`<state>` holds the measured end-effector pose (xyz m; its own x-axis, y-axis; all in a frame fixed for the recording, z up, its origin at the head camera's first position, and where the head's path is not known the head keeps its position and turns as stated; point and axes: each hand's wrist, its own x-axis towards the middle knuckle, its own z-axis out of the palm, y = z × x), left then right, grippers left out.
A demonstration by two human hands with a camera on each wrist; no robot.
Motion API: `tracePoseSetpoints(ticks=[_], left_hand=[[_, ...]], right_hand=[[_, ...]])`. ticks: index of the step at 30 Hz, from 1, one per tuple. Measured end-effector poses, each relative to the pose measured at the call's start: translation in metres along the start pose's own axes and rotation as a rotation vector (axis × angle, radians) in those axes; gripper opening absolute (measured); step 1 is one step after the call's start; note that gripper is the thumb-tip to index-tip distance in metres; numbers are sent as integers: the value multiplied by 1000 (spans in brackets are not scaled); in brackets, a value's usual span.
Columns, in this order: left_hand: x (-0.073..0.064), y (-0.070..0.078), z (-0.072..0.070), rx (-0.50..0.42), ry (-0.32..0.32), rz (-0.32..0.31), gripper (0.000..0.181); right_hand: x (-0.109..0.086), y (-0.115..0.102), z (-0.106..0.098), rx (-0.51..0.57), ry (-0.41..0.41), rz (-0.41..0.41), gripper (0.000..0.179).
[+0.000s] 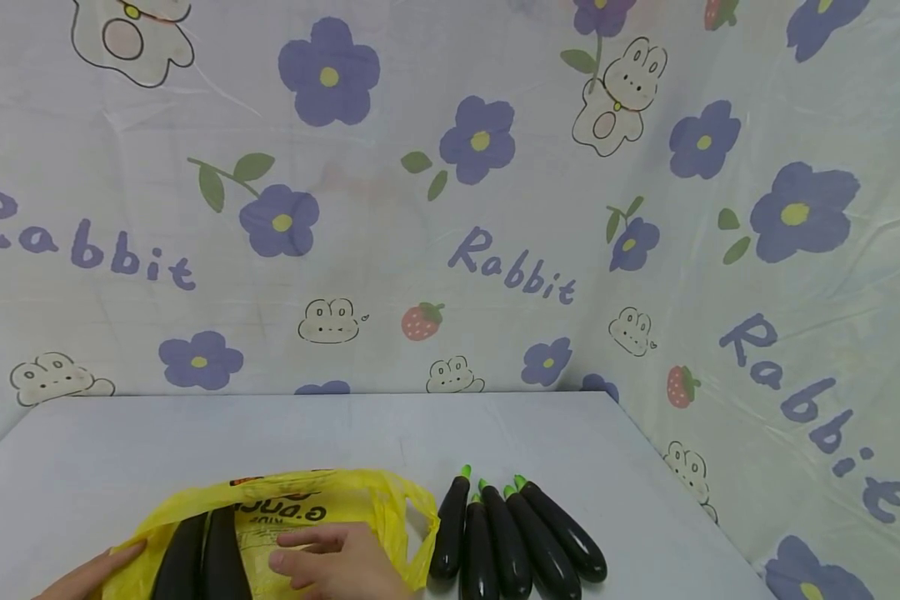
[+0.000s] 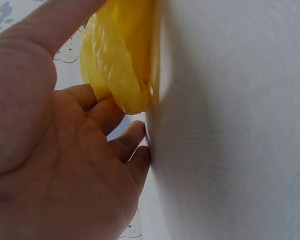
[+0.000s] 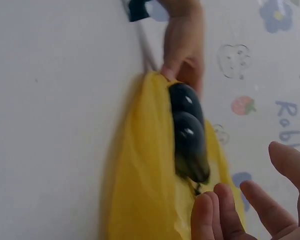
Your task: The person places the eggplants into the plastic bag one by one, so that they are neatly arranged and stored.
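Observation:
A yellow plastic bag (image 1: 378,504) with dark printing lies on the white table with its mouth spread. Inside it, two glossy dark eggplants (image 1: 223,558) lie side by side; the right wrist view shows their rounded ends (image 3: 187,132). My left hand (image 1: 96,575) holds the bag's left edge, thumb on one side and fingers on the other, as the left wrist view shows at the yellow plastic (image 2: 115,65). Over the bag's opening, to the right of these eggplants, hovers my right hand (image 1: 345,562), its fingers loosely extended and holding nothing.
Several more eggplants (image 1: 506,542) with green stem ends lie in a fanned row right of the bag, close to its handle. The white table (image 1: 270,429) ends at a patterned curtain (image 1: 390,250) behind and to the right.

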<state>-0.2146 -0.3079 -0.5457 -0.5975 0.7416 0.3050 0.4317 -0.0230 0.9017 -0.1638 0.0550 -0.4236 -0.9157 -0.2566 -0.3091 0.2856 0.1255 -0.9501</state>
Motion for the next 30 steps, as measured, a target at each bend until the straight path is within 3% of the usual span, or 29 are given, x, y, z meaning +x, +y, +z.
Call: tracePoseSetpoints(ticks=[6,11,15,21,26,30], left_hand=[[-3,0,1,19,22,-17,89],[-4,2,-1,71,29,-78,87],[-4,3,0,51,28,-88,85],[-4,2,-1,38,13,-34,87],[-4,3,-1,-10,-2,-70,86],[-4,2,-3,65,16,-108,86]], right_hand=[[-15,-10,-38,-16,-22,-97,31],[-28,-14,-77,-29,1,-168,34],[-40,-17,-109,-71,101,-199,38],[-56,-13,-161,-137,285,-217,48],[-63,0,-194,-120,454,-197,46],[-68,9,-214,-96,547,-170,47]])
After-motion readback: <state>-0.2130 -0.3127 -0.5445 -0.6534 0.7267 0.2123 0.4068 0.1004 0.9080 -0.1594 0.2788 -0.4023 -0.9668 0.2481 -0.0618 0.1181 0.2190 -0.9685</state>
